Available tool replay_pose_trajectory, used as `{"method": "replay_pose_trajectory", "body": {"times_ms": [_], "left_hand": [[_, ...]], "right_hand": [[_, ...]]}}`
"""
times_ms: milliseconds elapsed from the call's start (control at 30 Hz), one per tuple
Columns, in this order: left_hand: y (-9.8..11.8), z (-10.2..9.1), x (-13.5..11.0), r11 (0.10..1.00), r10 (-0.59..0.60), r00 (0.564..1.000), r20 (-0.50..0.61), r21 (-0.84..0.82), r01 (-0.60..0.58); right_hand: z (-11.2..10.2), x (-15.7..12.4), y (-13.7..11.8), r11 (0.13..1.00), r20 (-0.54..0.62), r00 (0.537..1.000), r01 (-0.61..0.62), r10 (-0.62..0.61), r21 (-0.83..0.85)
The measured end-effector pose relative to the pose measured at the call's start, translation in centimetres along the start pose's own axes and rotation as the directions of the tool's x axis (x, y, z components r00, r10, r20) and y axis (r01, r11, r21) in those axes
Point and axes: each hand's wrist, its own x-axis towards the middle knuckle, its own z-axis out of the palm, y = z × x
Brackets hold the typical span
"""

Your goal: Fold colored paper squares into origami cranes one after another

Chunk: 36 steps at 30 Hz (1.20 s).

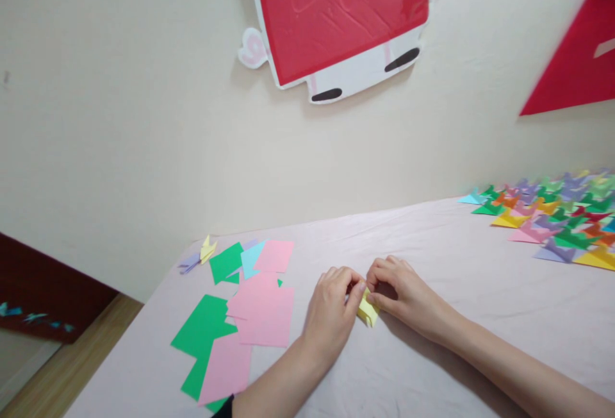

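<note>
My left hand (331, 312) and my right hand (401, 293) meet at the middle of the table, both pinched on a small folded yellow paper (368, 309) that rests on the pale cloth (432, 245). The fingers of both hands are curled round the paper's upper edge, and part of the paper is hidden under them. Only its lower folded corner shows between the two hands.
Loose pink and green paper squares (250, 315) lie to the left, with a light blue one (250, 258). Two small folded pieces, yellow and purple (199, 256), sit at the far left corner. Several coloured folded paper figures (557, 219) cover the right end. Red decorations (341, 14) hang on the wall.
</note>
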Motion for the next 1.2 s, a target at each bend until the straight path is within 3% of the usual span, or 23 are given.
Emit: {"method": "replay_pose_trajectory", "body": {"times_ms": [133, 233, 333, 433, 700, 1200], "left_hand": [[0.3, -0.3, -0.1, 0.998, 0.024, 0.999, -0.040, 0.054, -0.021], [1.2, -0.8, -0.9, 0.973, 0.090, 0.991, -0.102, 0.222, -0.065], [2.2, -0.9, -2.5, 0.910, 0.151, 0.988, 0.043, 0.385, -0.155], [2.7, -0.6, -3.9, 0.875, 0.116, 0.983, 0.141, 0.455, -0.168], [2.1, -0.9, -4.9, 0.878, 0.120, 0.972, 0.201, 0.435, -0.198], [2.0, -0.7, -5.3, 0.852, 0.174, 0.967, 0.189, 0.463, -0.244]], "right_hand": [[0.4, 0.1, 0.3, 1.000, -0.042, 0.999, 0.021, -0.021, 0.009], [0.7, 0.1, 0.6, 1.000, -0.079, 0.997, 0.013, -0.011, 0.025], [0.7, 0.0, 0.7, 1.000, -0.091, 0.996, 0.026, -0.025, 0.012], [0.6, 0.0, 0.6, 0.999, -0.076, 0.996, 0.039, -0.039, 0.003], [0.0, 0.1, 0.8, 0.997, -0.036, 0.997, 0.063, -0.061, 0.042], [0.0, 0.2, 1.0, 0.995, 0.002, 0.996, 0.086, -0.087, 0.052]]}}
